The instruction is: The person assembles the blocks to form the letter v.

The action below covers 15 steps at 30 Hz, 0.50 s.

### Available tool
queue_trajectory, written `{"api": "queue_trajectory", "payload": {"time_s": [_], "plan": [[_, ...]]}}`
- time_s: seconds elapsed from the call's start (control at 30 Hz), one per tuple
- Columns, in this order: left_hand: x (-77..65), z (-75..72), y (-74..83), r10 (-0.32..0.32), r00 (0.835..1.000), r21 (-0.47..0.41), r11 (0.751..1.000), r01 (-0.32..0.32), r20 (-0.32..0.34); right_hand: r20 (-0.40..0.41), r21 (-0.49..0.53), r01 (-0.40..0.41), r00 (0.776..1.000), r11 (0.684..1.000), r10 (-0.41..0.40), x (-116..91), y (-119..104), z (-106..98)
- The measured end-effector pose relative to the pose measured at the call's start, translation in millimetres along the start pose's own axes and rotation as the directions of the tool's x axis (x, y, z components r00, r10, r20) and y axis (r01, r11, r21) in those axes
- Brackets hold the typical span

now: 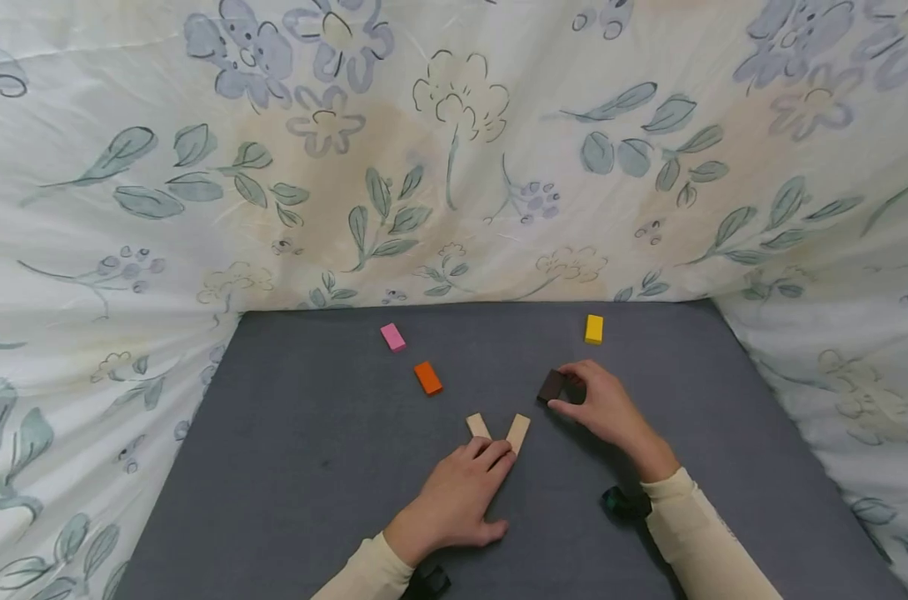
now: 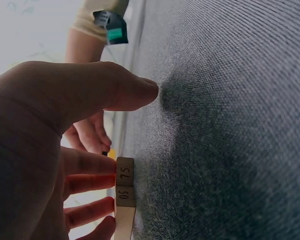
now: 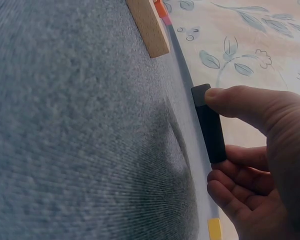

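Black block (image 1: 550,387): showing right of frame centre, right hand (image 1: 606,406) pinching both ends, long axis slanting toward lower left, where left hand (image 1: 460,493), thumb spread, is touching two pale blocks (image 1: 519,431).

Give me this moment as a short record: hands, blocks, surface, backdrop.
surface: gray cloth
backdrop: floral fabric
left hand: fingertips touch two wooden blocks angled like a V
block-end marks: look like 75 and 50
right hand: pinches black block between thumb and fingers
black block position: appears lifted off the cloth
other blocks: pink block, orange block, yellow block, farther from the person than the wooden pair
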<state>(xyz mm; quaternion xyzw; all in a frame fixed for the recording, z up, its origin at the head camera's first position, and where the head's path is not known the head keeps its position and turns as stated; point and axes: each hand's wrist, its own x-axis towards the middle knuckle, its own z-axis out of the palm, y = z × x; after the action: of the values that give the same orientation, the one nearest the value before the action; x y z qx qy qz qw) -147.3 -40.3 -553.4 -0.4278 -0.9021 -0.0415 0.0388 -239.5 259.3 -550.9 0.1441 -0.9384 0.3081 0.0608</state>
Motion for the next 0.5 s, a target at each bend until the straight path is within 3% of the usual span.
{"api": "queue_trajectory", "payload": {"time_s": [0.5], "plan": [[-1.8,-2.9,-1.7,0.003,1.000,-0.005,1.000,-0.003,0.015,0.000,0.015,0.019,1.000,1.000,-0.019,0.1,-7.5,6.6]]}}
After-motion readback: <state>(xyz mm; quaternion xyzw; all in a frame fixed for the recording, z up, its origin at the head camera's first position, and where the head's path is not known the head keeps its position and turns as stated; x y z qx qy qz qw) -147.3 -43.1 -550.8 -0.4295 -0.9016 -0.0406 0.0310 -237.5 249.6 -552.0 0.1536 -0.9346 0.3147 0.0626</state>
